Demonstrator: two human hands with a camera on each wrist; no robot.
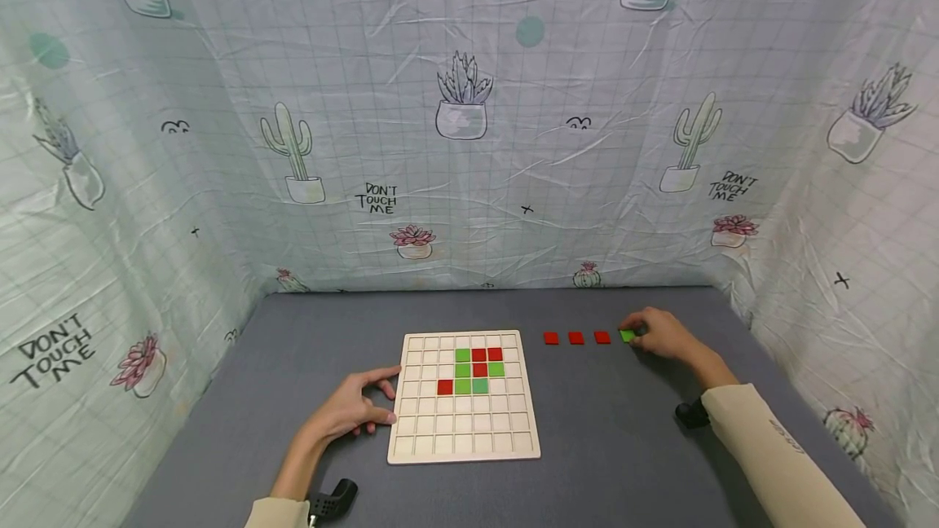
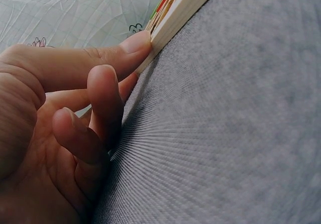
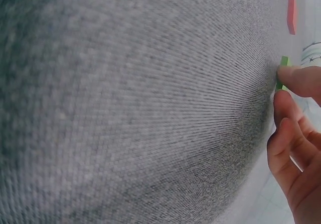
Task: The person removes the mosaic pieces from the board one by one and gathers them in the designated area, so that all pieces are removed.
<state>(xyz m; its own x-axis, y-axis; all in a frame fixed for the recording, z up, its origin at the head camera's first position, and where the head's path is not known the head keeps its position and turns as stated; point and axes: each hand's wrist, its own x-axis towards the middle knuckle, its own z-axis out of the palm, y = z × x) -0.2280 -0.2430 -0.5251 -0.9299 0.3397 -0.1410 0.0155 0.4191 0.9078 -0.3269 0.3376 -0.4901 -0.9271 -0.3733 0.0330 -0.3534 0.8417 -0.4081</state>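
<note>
A pale wooden grid board lies on the table with several red and green square tiles in its upper middle cells. At its left edge is my left hand, with thumb and index finger extended and touching the rim; the left wrist view shows the thumb against the board's side. Right of the board, my right hand pinches a green tile low at the table surface. In the right wrist view, thumb and fingers stand around this green tile, covering part of it.
Three loose red tiles lie in a row between the board and the right hand, in line with the green one. Grey cloth covers the table. A patterned curtain closes off the back and both sides.
</note>
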